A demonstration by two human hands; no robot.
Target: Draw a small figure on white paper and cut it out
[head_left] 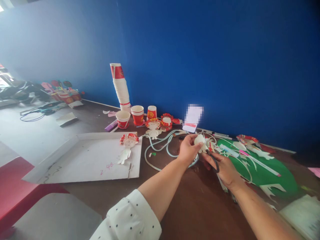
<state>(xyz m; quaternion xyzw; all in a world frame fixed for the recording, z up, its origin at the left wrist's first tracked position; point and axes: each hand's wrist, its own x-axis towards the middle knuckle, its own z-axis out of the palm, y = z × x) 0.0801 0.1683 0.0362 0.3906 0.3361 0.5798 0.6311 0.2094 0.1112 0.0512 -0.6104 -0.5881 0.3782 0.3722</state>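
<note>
My left hand (188, 150) pinches a small white paper cutout (200, 143) above the table. Close beside it, my right hand (222, 168) is closed on a pair of scissors (214, 162) with dark handles. The scissors' blades lie at the cutout's lower edge, partly hidden by my fingers. To the left, a finished-looking paper doll (129, 142) with a red fringed head rests on the rim of a white box lid (87, 160). A second paper doll (153, 128) lies near the paper cups.
A tall cup stack (120, 90) and red paper cups (123, 119) stand near the blue wall (200, 60). A pale cable (150, 163) loops left of my hands. Green card (280, 170), paper scraps and a pink marker (260, 162) lie right. A phone-like white object (193, 118) leans upright.
</note>
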